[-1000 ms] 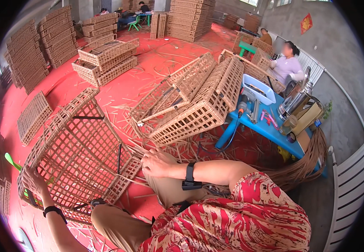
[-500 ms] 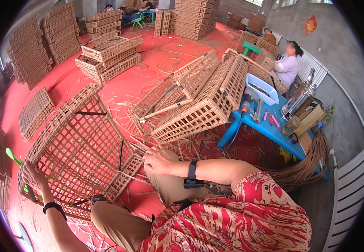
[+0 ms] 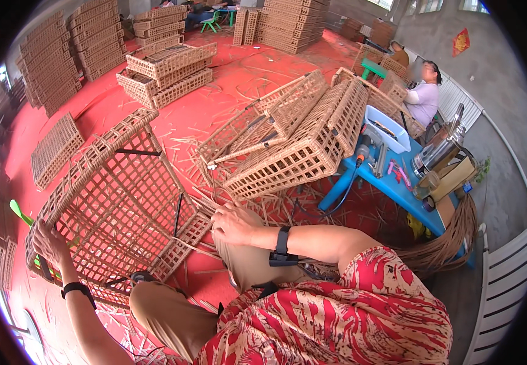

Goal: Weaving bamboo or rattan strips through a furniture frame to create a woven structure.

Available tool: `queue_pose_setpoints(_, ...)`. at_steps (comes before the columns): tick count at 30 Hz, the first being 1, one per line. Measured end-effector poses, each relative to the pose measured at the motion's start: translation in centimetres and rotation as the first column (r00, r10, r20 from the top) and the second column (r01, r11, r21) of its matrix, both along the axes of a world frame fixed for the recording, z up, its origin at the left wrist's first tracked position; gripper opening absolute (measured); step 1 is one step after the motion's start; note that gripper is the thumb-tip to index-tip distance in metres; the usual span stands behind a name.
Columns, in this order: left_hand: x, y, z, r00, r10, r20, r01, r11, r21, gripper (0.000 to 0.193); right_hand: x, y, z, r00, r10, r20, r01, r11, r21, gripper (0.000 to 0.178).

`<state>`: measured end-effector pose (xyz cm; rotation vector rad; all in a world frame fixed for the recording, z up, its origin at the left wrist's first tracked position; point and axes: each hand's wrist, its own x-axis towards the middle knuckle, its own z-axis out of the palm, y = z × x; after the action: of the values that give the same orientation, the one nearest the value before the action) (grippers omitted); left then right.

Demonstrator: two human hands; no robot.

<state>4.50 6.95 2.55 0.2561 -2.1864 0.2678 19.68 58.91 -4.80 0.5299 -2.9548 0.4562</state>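
Note:
A large open wicker basket (image 3: 114, 210) of brown woven strips leans tilted in front of my knees, with black metal bars inside. My left hand (image 3: 51, 244) grips its rim at the near left corner, fingers wrapped over the edge. Just off the basket's right side, my right hand (image 3: 234, 224) is closed above my right knee. What its fingers hold, if anything, is hidden; loose strips lie close to it. Black bands circle both of my wrists.
More wicker baskets (image 3: 294, 152) lie stacked ahead. A blue table (image 3: 391, 188) at the right bears a white tray (image 3: 388, 128), a power tool (image 3: 361, 153) and a metal thermos. A bundle of strips (image 3: 452, 240) hangs beside it. Scraps litter the red floor (image 3: 184, 115). A co-worker (image 3: 423, 100) sits beyond.
The whole view has shifted slightly, so the surroundings appear farther right and higher. My left hand keeps its grip on the basket; my right hand stays closed beside it.

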Motion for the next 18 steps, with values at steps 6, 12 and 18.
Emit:
queue_pose_setpoints(6,0.18,0.14,0.06,1.000,-0.007,-0.016,0.007,1.000,0.002,0.054,0.14,0.01,0.19,1.000,0.006,-0.020,-0.006,1.000,-0.008,0.030)
queue_pose_setpoints(12,0.29,0.09,0.02,1.000,0.004,-0.017,-0.004,1.000,0.003,0.054,-0.02,0.05,-0.49,0.999,-0.026,0.031,0.027,0.999,-0.040,0.029)
queue_pose_setpoints(18,-0.07,-0.33,-0.28,0.999,-0.003,-0.036,0.002,1.000,-0.030,0.052,0.09,-0.03,-0.16,0.998,-0.044,0.035,0.045,0.999,-0.027,0.034)
